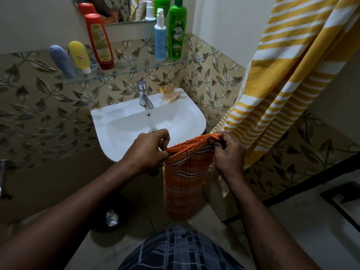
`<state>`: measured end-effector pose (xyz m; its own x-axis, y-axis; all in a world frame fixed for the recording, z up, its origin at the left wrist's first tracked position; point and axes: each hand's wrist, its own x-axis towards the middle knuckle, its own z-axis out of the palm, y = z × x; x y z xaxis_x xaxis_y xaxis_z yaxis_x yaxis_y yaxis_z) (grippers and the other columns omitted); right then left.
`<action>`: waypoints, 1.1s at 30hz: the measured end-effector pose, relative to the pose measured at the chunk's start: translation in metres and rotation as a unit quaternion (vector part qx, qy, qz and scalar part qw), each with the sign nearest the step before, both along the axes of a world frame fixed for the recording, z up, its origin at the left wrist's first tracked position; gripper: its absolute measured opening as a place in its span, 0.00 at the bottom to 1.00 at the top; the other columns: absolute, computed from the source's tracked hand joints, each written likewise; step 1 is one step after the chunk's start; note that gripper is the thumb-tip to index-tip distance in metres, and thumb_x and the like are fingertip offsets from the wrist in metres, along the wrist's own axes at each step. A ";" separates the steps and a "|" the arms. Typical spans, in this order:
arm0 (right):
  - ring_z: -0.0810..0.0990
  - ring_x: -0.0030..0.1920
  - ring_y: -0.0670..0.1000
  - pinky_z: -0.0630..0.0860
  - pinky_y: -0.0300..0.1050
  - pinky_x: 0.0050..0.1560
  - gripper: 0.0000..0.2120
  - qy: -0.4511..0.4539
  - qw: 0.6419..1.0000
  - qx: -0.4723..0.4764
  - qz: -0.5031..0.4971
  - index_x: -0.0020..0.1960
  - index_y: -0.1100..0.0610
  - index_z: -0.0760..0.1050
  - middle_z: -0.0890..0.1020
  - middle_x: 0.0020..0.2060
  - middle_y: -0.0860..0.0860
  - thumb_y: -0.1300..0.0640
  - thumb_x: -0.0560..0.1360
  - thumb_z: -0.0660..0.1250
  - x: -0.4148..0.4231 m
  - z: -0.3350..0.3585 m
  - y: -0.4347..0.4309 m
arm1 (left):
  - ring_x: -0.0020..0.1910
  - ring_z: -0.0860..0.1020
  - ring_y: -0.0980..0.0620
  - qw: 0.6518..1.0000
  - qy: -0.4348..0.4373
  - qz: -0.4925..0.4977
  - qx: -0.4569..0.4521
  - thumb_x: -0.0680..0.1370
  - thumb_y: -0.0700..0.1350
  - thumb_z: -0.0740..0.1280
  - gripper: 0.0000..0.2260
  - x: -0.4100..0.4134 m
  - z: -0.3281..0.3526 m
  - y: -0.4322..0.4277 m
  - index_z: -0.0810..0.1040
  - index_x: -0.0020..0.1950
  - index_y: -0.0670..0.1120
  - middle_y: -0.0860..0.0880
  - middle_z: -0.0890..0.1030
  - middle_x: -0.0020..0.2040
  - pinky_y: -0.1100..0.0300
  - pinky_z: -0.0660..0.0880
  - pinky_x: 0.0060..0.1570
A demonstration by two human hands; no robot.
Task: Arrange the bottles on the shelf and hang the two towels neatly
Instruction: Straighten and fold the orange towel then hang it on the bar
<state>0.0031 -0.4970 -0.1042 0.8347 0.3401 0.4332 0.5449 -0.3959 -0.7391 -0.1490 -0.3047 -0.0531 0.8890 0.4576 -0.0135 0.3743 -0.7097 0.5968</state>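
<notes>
An orange striped towel (184, 184) hangs folded in front of the sink. My left hand (149, 151) pinches its top left corner and my right hand (228, 152) grips its top right edge. A yellow and white striped towel (288, 75) hangs along the right wall. On the glass shelf (136, 69) stand a grey-blue bottle (62, 61), a yellow bottle (79, 56), a red bottle (99, 40), a blue and white pump bottle (160, 39) and a green bottle (177, 34).
A white sink (175, 121) with a chrome tap (144, 96) sits under the shelf. An orange packet (170, 93) lies on the sink's back rim. A mirror (120, 8) hangs above. A dark bin (111, 221) stands on the floor.
</notes>
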 end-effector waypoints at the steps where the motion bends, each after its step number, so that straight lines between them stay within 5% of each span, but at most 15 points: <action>1: 0.78 0.45 0.40 0.75 0.36 0.45 0.12 0.006 1.000 0.000 0.003 0.56 0.57 0.85 0.82 0.42 0.43 0.68 0.75 0.73 0.000 0.001 0.000 | 0.42 0.82 0.53 1.000 -0.005 -0.013 0.005 0.75 0.39 0.75 0.14 -0.001 0.000 0.001 0.74 0.40 0.56 0.52 0.83 0.46 0.48 0.81 0.46; 5: 0.84 0.47 0.46 0.83 0.50 0.51 0.12 0.047 0.998 0.013 0.034 0.57 0.53 0.84 0.86 0.45 0.45 0.64 0.76 0.73 0.004 0.004 -0.003 | 0.44 0.82 0.56 0.998 -0.009 -0.059 0.021 0.79 0.40 0.73 0.13 -0.002 0.001 0.002 0.87 0.54 0.59 0.54 0.84 0.51 0.54 0.79 0.49; 8: 0.85 0.50 0.48 0.83 0.57 0.54 0.09 0.093 0.993 0.039 0.060 0.55 0.48 0.83 0.86 0.46 0.45 0.55 0.76 0.72 0.004 0.008 -0.004 | 0.54 0.81 0.52 0.986 0.044 -0.118 0.108 0.82 0.43 0.67 0.13 0.001 -0.001 0.004 0.87 0.61 0.56 0.53 0.83 0.56 0.53 0.78 0.53; 13: 0.85 0.52 0.52 0.82 0.62 0.57 0.06 0.165 0.981 0.084 0.059 0.50 0.37 0.81 0.86 0.47 0.47 0.42 0.73 0.69 0.003 0.015 -0.003 | 0.46 0.79 0.52 0.975 0.106 -0.119 0.154 0.75 0.64 0.53 0.25 -0.002 0.003 -0.004 0.85 0.49 0.52 0.55 0.81 0.50 0.52 0.79 0.45; 15: 0.85 0.52 0.52 0.82 0.63 0.57 0.05 0.176 0.978 0.096 0.057 0.49 0.36 0.81 0.87 0.47 0.48 0.44 0.74 0.70 0.002 0.018 -0.003 | 0.44 0.78 0.53 0.960 0.104 -0.121 0.232 0.76 0.72 0.57 0.26 -0.002 0.006 -0.006 0.83 0.47 0.54 0.57 0.79 0.46 0.54 0.76 0.39; 17: 0.86 0.52 0.51 0.82 0.62 0.58 0.05 0.173 0.978 0.107 0.048 0.48 0.37 0.81 0.87 0.47 0.47 0.47 0.75 0.70 0.001 0.021 -0.002 | 0.46 0.78 0.51 0.945 0.055 -0.118 0.300 0.78 0.68 0.64 0.20 0.001 0.007 -0.006 0.83 0.49 0.53 0.55 0.78 0.47 0.54 0.76 0.38; 20: 0.85 0.53 0.48 0.82 0.60 0.59 0.06 0.165 0.978 0.123 0.029 0.49 0.35 0.80 0.87 0.48 0.44 0.47 0.76 0.70 0.003 0.028 -0.003 | 0.45 0.80 0.51 0.973 -0.109 -0.100 0.178 0.79 0.59 0.69 0.14 0.001 0.002 -0.003 0.84 0.47 0.49 0.55 0.78 0.49 0.54 0.78 0.40; 24: 0.86 0.52 0.46 0.83 0.52 0.59 0.07 0.168 0.969 0.178 0.040 0.53 0.47 0.81 0.87 0.49 0.46 0.59 0.80 0.72 0.010 0.044 -0.005 | 0.44 0.77 0.54 0.964 -0.236 -0.120 0.036 0.81 0.56 0.65 0.15 0.004 0.018 -0.002 0.80 0.45 0.47 0.54 0.77 0.46 0.57 0.75 0.41; 28: 0.86 0.52 0.48 0.83 0.47 0.58 0.05 0.162 0.959 0.221 0.065 0.55 0.57 0.82 0.87 0.49 0.51 0.64 0.80 0.72 0.014 0.063 -0.005 | 0.38 0.75 0.49 0.954 -0.143 -0.174 0.199 0.83 0.65 0.50 0.23 0.007 0.050 0.013 0.72 0.41 0.50 0.53 0.74 0.38 0.54 0.70 0.36; 31: 0.87 0.50 0.47 0.84 0.47 0.56 0.05 0.149 0.963 0.209 0.085 0.51 0.56 0.81 0.87 0.46 0.51 0.64 0.79 0.73 0.008 0.073 0.002 | 0.35 0.76 0.52 0.930 -0.060 -0.200 0.302 0.78 0.75 0.48 0.33 0.009 0.072 0.028 0.78 0.42 0.50 0.52 0.77 0.38 0.55 0.74 0.34; 33: 0.86 0.46 0.46 0.84 0.47 0.52 0.06 0.142 0.963 0.210 0.096 0.48 0.55 0.80 0.86 0.43 0.49 0.64 0.78 0.74 0.006 0.077 0.008 | 0.39 0.79 0.51 0.921 -0.071 -0.219 0.314 0.79 0.72 0.51 0.32 0.009 0.081 0.037 0.84 0.48 0.49 0.51 0.81 0.42 0.53 0.78 0.37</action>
<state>0.0091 -0.4891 -0.0273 0.8794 0.3442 0.3289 0.3299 0.0578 -0.9423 -0.1396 -0.2673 0.0278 0.9627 -0.0664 0.2624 -0.0792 -0.9961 0.0386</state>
